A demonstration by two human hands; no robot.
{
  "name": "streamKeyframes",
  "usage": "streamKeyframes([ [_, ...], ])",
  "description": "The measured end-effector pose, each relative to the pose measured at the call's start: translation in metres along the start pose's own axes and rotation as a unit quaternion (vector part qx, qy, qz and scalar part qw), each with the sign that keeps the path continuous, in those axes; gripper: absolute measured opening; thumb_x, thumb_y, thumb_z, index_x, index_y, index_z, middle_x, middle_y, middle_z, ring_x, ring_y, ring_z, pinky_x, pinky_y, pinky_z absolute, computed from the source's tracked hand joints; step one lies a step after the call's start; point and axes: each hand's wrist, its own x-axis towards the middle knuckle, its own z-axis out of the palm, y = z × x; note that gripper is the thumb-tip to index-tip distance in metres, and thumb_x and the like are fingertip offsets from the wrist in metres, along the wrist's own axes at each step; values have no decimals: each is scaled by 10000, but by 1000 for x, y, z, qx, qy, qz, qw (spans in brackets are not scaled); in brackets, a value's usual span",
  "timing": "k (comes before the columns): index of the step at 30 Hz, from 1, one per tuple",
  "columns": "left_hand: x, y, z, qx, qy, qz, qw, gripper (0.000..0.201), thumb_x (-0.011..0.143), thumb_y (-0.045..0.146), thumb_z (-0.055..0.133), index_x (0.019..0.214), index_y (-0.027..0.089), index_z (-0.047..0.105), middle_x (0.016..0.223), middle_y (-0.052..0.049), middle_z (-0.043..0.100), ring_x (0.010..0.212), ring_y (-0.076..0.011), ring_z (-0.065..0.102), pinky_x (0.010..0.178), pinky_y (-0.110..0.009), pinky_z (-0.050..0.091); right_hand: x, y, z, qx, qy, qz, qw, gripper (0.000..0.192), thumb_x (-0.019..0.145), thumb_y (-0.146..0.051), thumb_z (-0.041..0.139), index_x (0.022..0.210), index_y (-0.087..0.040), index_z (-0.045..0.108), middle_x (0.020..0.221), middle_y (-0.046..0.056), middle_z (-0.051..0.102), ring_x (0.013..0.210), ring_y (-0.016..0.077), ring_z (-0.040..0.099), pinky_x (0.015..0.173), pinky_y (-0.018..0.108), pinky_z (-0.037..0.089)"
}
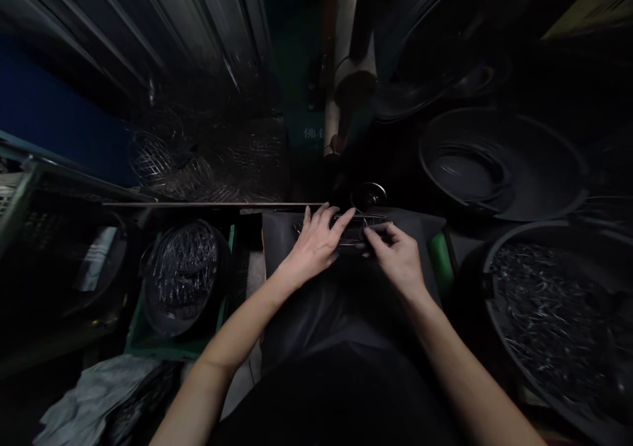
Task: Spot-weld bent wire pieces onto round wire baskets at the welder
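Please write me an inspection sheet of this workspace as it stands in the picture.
Surface: dark padded work surface ahead of the person, dimly lit.
Job's things: a small wire piece lies under both hands; its exact shape is too dark to tell.
Clutter: basin of wire pieces in a green crate at left; tub of small metal bits at right; grey cloth lower left.
Grippers: left hand rests fingers spread on the wire piece; right hand pinches it from the other side.
Cables: nothing seen.
Surroundings: stacked wire mesh parts behind, a black round pan upper right.
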Motion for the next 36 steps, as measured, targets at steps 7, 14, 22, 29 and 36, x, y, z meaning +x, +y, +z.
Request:
streamKeyframes([
  [7,0,-12,3,14,28,0,1000,653,769,57,517,1366,245,332,1203,-90,491,1191,-235,496,1103,-522,300,-9,8,19,-146,100,-117,977,334,817,-493,557,873,-176,646,734,31,676,600,143,600,589,256,475],
  [14,8,-23,-14,0,121,-10,993,591,767,48,522,1314,217,375,1196,-94,500,1192,-235,501,1098,-540,310,8,-18,36,-150,144,-243,947,292,841,-445,549,859,-173,655,791,33,686,667,139,615,632,235,472],
  [22,26,-37,-19,-12,178,-15,984,602,751,29,504,1307,216,370,1207,-95,487,1226,-236,482,1106,-548,294,31,-24,50,-120,159,-274,941,284,832,-439,583,883,-169,659,809,34,685,708,143,622,683,235,473],
  [29,39,-50,-19,-8,203,-9,979,580,758,3,455,1291,222,389,1220,-97,494,1234,-224,482,1100,-575,283,49,-26,55,-105,153,-294,937,286,840,-444,571,878,-170,647,814,37,679,725,148,623,722,253,478],
  [36,45,-57,-20,-9,225,10,974,532,782,36,485,1285,194,412,1215,-117,501,1221,-228,495,1100,-562,290,62,-21,58,-101,154,-325,928,246,854,-400,570,891,-166,638,823,37,668,734,140,616,732,255,481],
])
